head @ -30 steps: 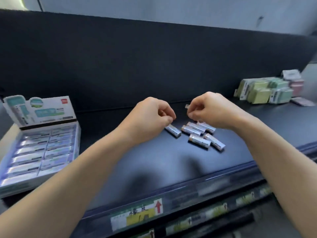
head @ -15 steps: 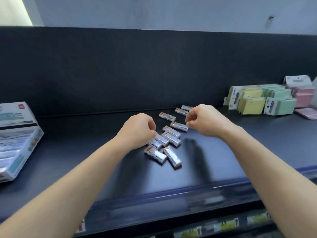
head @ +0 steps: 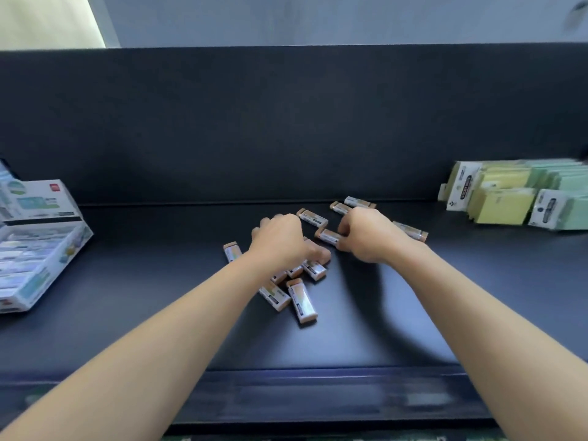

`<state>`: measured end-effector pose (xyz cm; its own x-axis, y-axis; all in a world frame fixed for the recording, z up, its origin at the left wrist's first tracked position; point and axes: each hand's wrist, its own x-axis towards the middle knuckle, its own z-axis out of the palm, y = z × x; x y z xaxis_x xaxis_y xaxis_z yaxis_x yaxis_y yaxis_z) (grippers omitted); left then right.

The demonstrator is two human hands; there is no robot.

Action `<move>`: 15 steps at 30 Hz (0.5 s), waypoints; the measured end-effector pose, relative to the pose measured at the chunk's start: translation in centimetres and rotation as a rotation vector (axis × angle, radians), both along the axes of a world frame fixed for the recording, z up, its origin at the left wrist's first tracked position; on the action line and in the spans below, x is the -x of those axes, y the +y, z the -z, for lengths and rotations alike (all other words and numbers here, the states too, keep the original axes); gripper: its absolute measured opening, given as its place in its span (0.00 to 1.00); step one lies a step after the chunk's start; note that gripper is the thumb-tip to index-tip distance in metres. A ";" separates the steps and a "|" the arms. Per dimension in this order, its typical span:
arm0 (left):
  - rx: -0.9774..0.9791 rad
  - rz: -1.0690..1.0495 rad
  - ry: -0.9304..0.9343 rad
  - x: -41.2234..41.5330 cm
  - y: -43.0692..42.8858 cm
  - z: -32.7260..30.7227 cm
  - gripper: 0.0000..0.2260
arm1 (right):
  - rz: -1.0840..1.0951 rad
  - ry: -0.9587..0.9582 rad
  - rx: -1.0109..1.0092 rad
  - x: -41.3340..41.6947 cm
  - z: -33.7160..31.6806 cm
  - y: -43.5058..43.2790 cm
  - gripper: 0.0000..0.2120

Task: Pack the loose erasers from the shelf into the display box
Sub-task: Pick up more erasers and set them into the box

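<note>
Display box (head: 41, 249) sits at the shelf's (head: 381, 329) left edge, nearest the left hand (head: 280, 240), grasp hidden; right hand (head: 369, 238) pinches an eraser (head: 327, 236).

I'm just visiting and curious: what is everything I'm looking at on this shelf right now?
shelf: one, black, fills the view, with a black back panel.
display box: one, white and teal, left edge of the shelf, erasers packed inside.
loose erasers: about eleven showing, white-sleeved with tan ends, scattered mid-shelf.
sticky-note packs: several, yellow and green, far right.
left hand: one, over the pile, grip hidden.
right hand: one, pinching one eraser behind the pile.
</note>
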<state>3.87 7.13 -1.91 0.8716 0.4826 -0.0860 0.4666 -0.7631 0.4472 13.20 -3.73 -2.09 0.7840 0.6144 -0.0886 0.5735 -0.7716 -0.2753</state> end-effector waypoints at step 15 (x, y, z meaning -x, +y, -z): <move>0.376 0.070 -0.501 2.1 4.4 -0.8 0.12 | 0.045 -0.053 -0.280 1.6 -3.0 2.7 0.05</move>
